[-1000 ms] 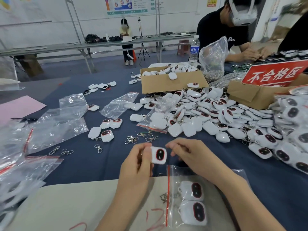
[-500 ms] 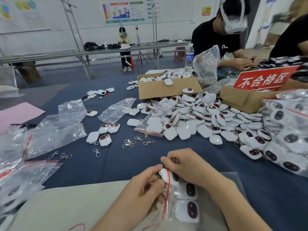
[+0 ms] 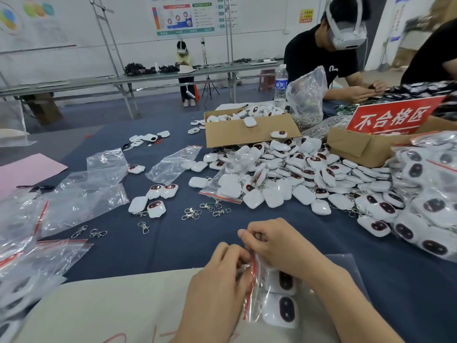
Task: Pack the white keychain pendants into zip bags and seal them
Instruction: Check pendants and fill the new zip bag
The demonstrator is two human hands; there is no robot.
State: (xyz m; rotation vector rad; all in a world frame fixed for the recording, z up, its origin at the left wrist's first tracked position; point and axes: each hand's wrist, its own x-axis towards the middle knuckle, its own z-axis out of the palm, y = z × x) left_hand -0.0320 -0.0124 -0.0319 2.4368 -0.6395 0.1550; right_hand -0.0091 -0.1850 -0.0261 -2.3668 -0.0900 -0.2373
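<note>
Nearest, the zip bag (image 3: pixel 254 308) lies on a pale sheet (image 3: pixel 111 308) at the near edge of the desk (image 3: pixel 173 248), its red-striped mouth turned left so both hands can meet it. My left hand (image 3: pixel 217 276) comes in from the bag's left, fingers curled and pinching the strip. My right hand (image 3: pixel 277 246) arches over the bag's top, fingers curled onto the same strip, probably steadying the mouth for sealing. Two white keychain pendants (image 3: pixel 284 283) show inside; whether another sits under my right hand I cannot tell. Beyond the bag, bare blue desk gives working room. Farther off lie loose clasps (image 3: pixel 191 214), the heap of unpacked pendants (image 3: pixel 291 174) beyond-right of the bag, and empty bags (image 3: pixel 81 196) far left.
</note>
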